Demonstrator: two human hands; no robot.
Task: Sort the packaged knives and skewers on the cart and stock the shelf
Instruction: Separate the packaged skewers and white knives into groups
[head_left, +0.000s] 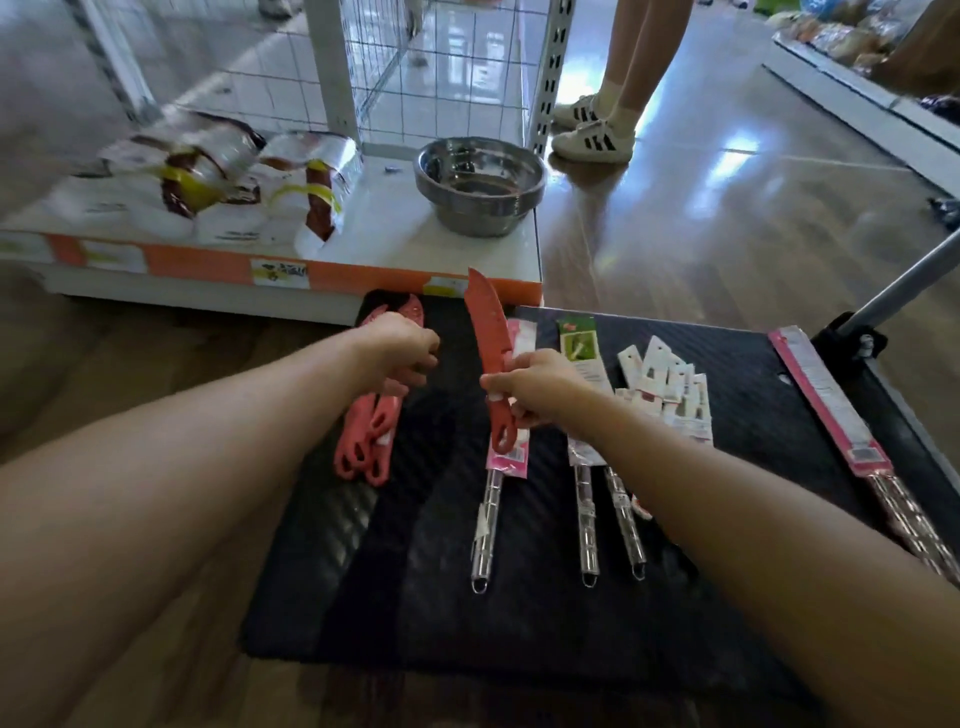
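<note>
My right hand (535, 384) grips a red knife (485, 332) by its handle, blade pointing up and away, above the black cart deck (519, 613). At the deck's far left my left hand (402, 348) rests closed on a pile of red knives (371, 441). Under the held knife lies a pink-carded skewer pack (493, 499). Two more skewer packs (602, 514) with metal handles lie beside it. Small white-packaged knives (667, 387) are heaped further right. A long pink skewer pack (841, 415) lies along the right edge.
A white shelf base (363, 244) with an orange price strip stands just beyond the cart, holding stacked steel bowls (480, 182) and white bagged goods (208, 182). A person's legs in striped sneakers (595, 137) stand beside the shelf upright. The cart handle (904, 280) rises at right.
</note>
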